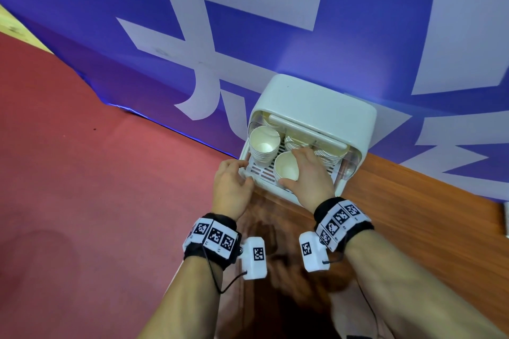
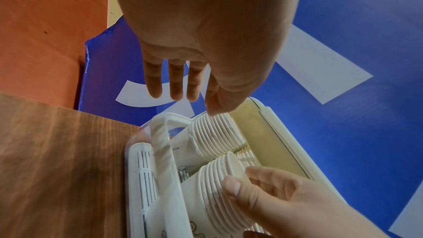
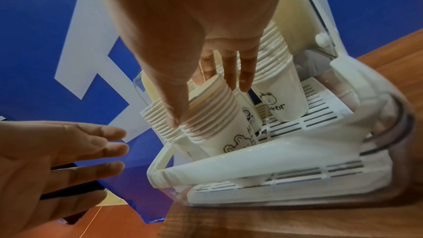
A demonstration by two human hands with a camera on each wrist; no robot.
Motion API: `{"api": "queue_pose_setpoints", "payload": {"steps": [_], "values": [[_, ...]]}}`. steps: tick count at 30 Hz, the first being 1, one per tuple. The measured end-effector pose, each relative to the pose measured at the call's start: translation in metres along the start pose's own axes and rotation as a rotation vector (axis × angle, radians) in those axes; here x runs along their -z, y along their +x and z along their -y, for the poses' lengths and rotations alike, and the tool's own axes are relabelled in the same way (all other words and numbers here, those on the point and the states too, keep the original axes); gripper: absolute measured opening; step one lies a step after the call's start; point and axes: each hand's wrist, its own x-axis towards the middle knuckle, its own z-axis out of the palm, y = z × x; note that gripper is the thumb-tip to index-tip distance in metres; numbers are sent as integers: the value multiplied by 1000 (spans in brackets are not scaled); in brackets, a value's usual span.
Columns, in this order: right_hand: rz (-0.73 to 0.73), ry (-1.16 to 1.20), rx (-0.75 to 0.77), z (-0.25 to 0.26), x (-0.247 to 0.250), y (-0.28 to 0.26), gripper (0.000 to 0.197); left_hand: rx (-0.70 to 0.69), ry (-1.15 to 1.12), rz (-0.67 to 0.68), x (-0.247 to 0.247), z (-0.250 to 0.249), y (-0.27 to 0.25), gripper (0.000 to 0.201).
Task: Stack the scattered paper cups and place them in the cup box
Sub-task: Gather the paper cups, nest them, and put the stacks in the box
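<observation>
The white cup box (image 1: pixel 316 107) stands open on the wooden table, with several stacks of white paper cups upright on its slotted tray. My right hand (image 1: pixel 293 166) grips the front stack (image 1: pixel 286 170), thumb on one side and fingers on the other. In the right wrist view this stack (image 3: pixel 213 120) leans and bears a bear drawing. My left hand (image 1: pixel 246 172) is by the box's front left corner with straight fingers and holds nothing. Seen from the left wrist, its thumb is close to the rims of the back-left stack (image 2: pixel 213 133). Another stack (image 3: pixel 281 88) stands at the right.
The box sits near the left edge of the wooden table (image 1: pixel 413 215), tight against a blue banner wall (image 1: pixel 358 36) with white characters. Red floor (image 1: pixel 82 146) lies to the left. The raised lid (image 2: pixel 263 133) overhangs the back stacks.
</observation>
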Motion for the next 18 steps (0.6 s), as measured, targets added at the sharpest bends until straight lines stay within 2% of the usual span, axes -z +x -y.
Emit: {"api": "queue_pose_setpoints", "payload": {"steps": [14, 18], "values": [[29, 87, -45, 2, 6, -11, 78, 11, -20, 21, 16, -15, -22, 38], [27, 193, -20, -2, 21, -31, 71, 3, -28, -2, 17, -28, -34, 38]]}}
